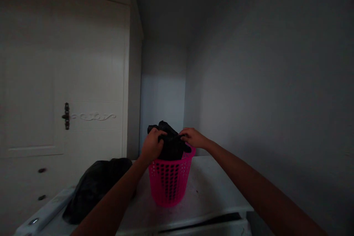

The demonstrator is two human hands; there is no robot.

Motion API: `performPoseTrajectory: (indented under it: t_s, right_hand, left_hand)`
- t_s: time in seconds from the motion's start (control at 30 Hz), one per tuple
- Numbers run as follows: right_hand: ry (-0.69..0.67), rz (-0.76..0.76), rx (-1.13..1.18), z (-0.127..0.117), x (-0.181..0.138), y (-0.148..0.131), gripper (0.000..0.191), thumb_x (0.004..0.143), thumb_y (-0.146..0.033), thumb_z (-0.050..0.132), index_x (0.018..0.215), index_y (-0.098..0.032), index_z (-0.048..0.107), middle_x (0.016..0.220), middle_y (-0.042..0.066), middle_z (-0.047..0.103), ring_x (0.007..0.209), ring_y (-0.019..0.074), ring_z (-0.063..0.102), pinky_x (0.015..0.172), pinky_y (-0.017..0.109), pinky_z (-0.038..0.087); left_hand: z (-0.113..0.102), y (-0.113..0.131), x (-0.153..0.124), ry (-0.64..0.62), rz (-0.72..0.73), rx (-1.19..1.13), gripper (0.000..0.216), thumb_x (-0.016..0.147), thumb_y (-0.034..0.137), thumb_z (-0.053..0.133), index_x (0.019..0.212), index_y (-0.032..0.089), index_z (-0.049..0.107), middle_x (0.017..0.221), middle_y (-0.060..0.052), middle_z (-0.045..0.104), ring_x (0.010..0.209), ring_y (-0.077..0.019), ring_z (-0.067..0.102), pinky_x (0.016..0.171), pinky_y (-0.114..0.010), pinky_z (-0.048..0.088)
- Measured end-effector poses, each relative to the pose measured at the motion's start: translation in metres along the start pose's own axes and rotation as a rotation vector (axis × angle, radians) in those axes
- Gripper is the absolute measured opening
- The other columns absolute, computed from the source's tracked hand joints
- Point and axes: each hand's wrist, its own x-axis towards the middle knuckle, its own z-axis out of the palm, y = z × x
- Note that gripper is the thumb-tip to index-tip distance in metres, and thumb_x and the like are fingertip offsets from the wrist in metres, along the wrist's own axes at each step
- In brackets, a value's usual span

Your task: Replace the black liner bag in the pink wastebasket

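Note:
A pink perforated plastic basket (169, 188) stands upright on a white surface. Inside it, and bulging above its rim, is a black plastic bag (171, 149). My left hand (152, 144) pinches the bag's edge on the left, over the rim. On the other side, my right hand (193, 137) has its thumb and fingers closed on the bag's edge, just above the basket's right rim. The bag's lower part shows dark through the holes. What else the bag may contain is hidden.
Another black bag (96, 184) lies bunched at the left, beside my left forearm. The white surface (212, 188) has a front edge with a dark gap. A white wardrobe (91, 62) rises at the left, and a grey wall (265, 81) runs along the right.

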Motion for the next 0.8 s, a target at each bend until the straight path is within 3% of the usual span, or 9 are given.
performPoseTrajectory:
  t_s: [0.1, 0.2, 0.3, 0.37, 0.5, 0.6, 0.73, 0.8]
  right_hand:
    - [0.083, 0.065, -0.058, 0.001, -0.004, 0.002, 0.024, 0.085, -0.008, 0.062, 0.096, -0.019, 0.079, 0.092, 0.004, 0.073, 0.090, 0.0185, 0.064, 0.087, 0.031, 0.049]
    - [0.133, 0.084, -0.070, 0.009, 0.002, -0.008, 0.026, 0.084, -0.007, 0.059, 0.096, -0.021, 0.078, 0.094, 0.003, 0.072, 0.093, 0.0192, 0.064, 0.089, 0.031, 0.048]
    - [0.119, 0.060, -0.082, 0.017, 0.009, -0.019, 0.024, 0.085, -0.008, 0.058, 0.094, -0.021, 0.077, 0.094, 0.004, 0.072, 0.094, 0.0196, 0.064, 0.090, 0.031, 0.047]
    - [0.087, 0.056, -0.103, 0.018, 0.009, -0.019, 0.023, 0.084, -0.009, 0.058, 0.092, -0.020, 0.077, 0.094, 0.004, 0.073, 0.094, 0.0199, 0.064, 0.089, 0.031, 0.046]
    - [0.072, 0.148, -0.118, 0.010, -0.001, -0.001, 0.021, 0.084, -0.010, 0.058, 0.086, -0.020, 0.076, 0.086, 0.002, 0.073, 0.086, 0.0190, 0.064, 0.084, 0.030, 0.046]
    - [0.102, 0.222, -0.088, 0.008, -0.007, 0.002, 0.019, 0.082, -0.011, 0.059, 0.084, -0.019, 0.077, 0.086, 0.003, 0.073, 0.085, 0.0190, 0.064, 0.083, 0.030, 0.047]
    - [0.000, 0.099, 0.118, 0.017, -0.004, -0.014, 0.029, 0.081, -0.027, 0.077, 0.109, -0.020, 0.079, 0.100, 0.003, 0.077, 0.093, 0.0199, 0.067, 0.082, 0.029, 0.050]
    - [-0.031, 0.063, 0.171, 0.019, -0.003, -0.020, 0.027, 0.083, -0.034, 0.078, 0.106, -0.020, 0.080, 0.092, 0.001, 0.077, 0.085, 0.0191, 0.067, 0.077, 0.028, 0.048]
  left_hand:
    - [-0.006, -0.010, 0.000, -0.024, -0.058, 0.007, 0.042, 0.077, 0.002, 0.057, 0.105, 0.022, 0.080, 0.107, -0.007, 0.072, 0.105, -0.0224, 0.069, 0.104, -0.042, 0.054]
    - [0.000, -0.007, 0.000, -0.139, -0.097, -0.120, 0.037, 0.078, 0.009, 0.067, 0.111, 0.021, 0.078, 0.112, -0.008, 0.076, 0.108, -0.0228, 0.072, 0.102, -0.039, 0.056]
    - [0.008, 0.003, 0.000, -0.225, -0.150, -0.182, 0.034, 0.082, 0.025, 0.076, 0.115, 0.020, 0.076, 0.114, -0.009, 0.079, 0.106, -0.0245, 0.074, 0.094, -0.037, 0.058]
    - [0.009, 0.003, -0.001, -0.232, -0.156, -0.143, 0.023, 0.083, 0.023, 0.075, 0.105, 0.021, 0.078, 0.109, -0.008, 0.080, 0.103, -0.0248, 0.074, 0.094, -0.038, 0.056]
    - [0.000, -0.012, -0.004, -0.176, -0.153, -0.048, 0.033, 0.079, 0.005, 0.063, 0.103, 0.023, 0.077, 0.104, -0.006, 0.080, 0.099, -0.0229, 0.074, 0.094, -0.037, 0.054]
    - [-0.003, -0.016, -0.007, -0.092, -0.168, 0.082, 0.039, 0.075, 0.002, 0.061, 0.105, 0.021, 0.076, 0.105, -0.008, 0.078, 0.102, -0.0239, 0.072, 0.096, -0.038, 0.053]
    - [0.000, 0.001, -0.010, -0.021, -0.099, 0.184, 0.028, 0.081, 0.012, 0.063, 0.106, 0.020, 0.073, 0.112, -0.011, 0.072, 0.109, -0.0285, 0.066, 0.100, -0.044, 0.050]
    - [0.001, 0.007, -0.010, -0.003, -0.064, 0.177, 0.029, 0.082, 0.012, 0.061, 0.108, 0.021, 0.071, 0.113, -0.011, 0.071, 0.108, -0.0294, 0.064, 0.100, -0.046, 0.049]
